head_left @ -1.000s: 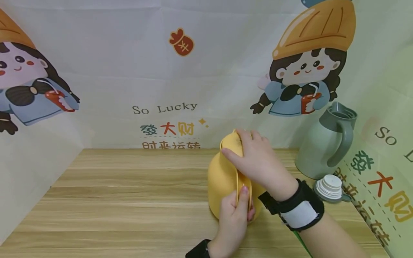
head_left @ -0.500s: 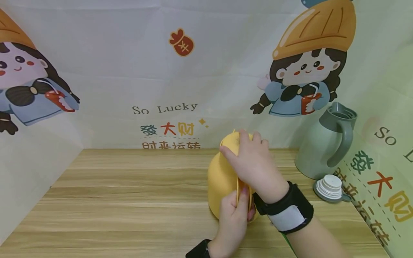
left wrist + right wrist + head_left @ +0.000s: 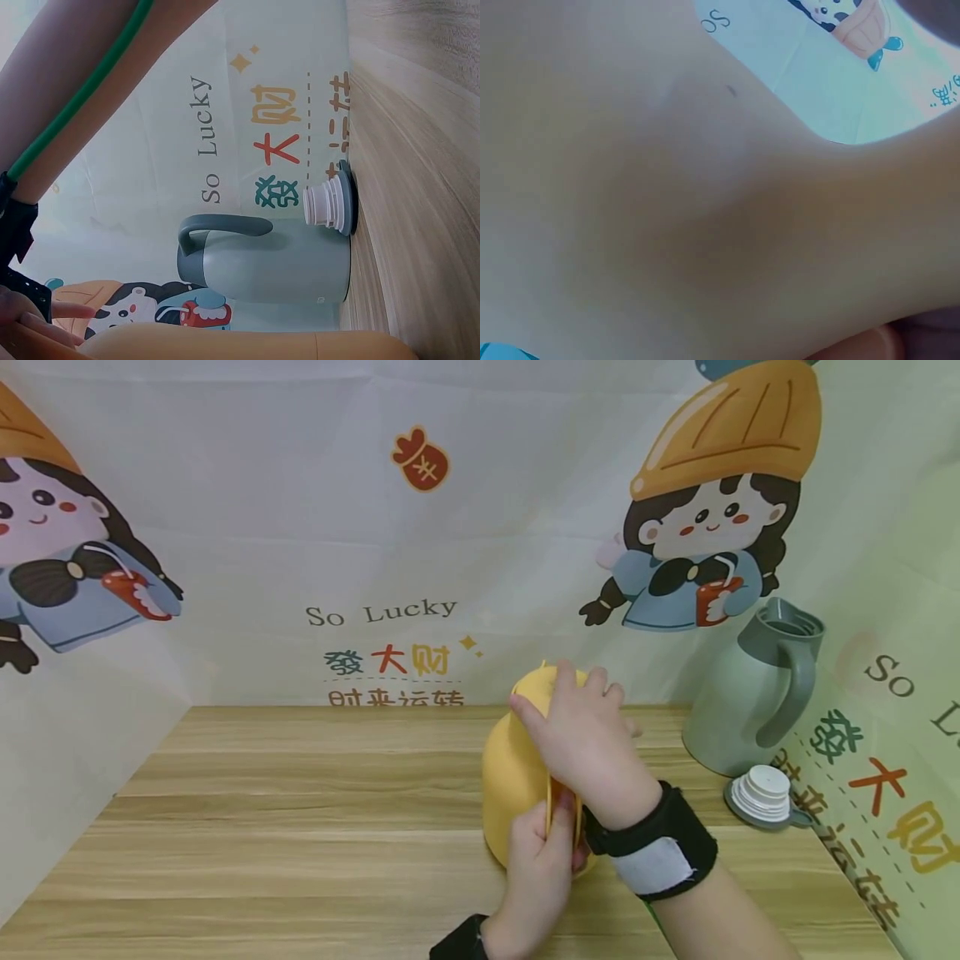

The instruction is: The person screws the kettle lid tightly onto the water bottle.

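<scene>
A yellow jug [image 3: 512,777] stands upright on the wooden table, right of the middle in the head view. My left hand [image 3: 536,868] grips its handle [image 3: 551,814], thumb lying along it. Over the top, my right hand [image 3: 588,735] holds the yellow lid [image 3: 536,687], with the thumb on the near left side and the fingers spread across to the far side. Its palm hides much of the lid. Along the bottom of the left wrist view runs the jug's side [image 3: 247,343]. A blurred tan surface fills most of the right wrist view.
Behind on the right, a grey-green thermos jug [image 3: 738,693] stands with its mouth uncovered. Beside its base lies its grey lid with a white threaded stopper [image 3: 762,789] pointing up. Printed cloth [image 3: 247,527] hangs round the back and sides of the table [image 3: 300,827].
My right hand and wrist have swung to the left over the lid, turning a little. My left hand keeps its grip on the handle, and the yellow jug stays in place.
</scene>
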The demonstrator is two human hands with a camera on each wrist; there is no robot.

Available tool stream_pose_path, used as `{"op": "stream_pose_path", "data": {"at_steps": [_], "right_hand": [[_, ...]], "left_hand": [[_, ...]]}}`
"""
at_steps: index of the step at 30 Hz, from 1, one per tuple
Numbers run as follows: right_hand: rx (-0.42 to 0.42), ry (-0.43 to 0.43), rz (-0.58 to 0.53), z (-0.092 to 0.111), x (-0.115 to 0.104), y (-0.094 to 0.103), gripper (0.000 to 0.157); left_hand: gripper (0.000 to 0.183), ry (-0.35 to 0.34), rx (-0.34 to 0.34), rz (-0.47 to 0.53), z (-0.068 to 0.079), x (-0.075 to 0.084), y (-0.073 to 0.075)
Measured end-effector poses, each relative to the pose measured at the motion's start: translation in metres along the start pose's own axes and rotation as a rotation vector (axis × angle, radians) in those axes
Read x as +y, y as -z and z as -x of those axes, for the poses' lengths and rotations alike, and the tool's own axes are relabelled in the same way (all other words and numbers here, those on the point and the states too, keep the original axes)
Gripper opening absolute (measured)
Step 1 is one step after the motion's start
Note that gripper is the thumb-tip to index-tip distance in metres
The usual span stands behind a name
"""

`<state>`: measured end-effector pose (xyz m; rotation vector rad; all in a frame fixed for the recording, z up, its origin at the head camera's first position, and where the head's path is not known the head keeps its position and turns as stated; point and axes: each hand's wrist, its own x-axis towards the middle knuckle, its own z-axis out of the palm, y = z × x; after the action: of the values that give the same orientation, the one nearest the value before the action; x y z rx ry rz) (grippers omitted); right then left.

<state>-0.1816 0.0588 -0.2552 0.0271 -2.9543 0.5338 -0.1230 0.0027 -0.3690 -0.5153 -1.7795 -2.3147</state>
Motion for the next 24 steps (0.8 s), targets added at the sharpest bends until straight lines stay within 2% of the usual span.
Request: {"op": "stream_pose_path", "data": {"at_steps": [8,13,17,20,24], "right_hand": [[-0.006,0.001,0.0,-0.001,-0.001,0.0,0.077],[-0.054,0.049,-0.034,-0.001,0.007,0.007,0.075],[-0.088,0.168,-0.1,-0.007,0.021,0.019,0.069],[-0.104,0.294,-0.209,-0.016,0.033,0.027,0.061],[-0.119,0.461,-0.302,-0.029,0.048,0.03,0.053]], "left_hand": [[0.051,-0.005,-0.009,0.01,-0.001,-0.002,0.002],[0.048,-0.025,-0.049,0.013,-0.001,-0.002,0.003],[0.046,-0.056,-0.055,0.004,-0.001,-0.004,0.002],[0.046,-0.076,-0.046,-0.008,-0.001,-0.004,0.001],[0.044,-0.056,-0.055,-0.027,-0.002,-0.003,0.002]]}}
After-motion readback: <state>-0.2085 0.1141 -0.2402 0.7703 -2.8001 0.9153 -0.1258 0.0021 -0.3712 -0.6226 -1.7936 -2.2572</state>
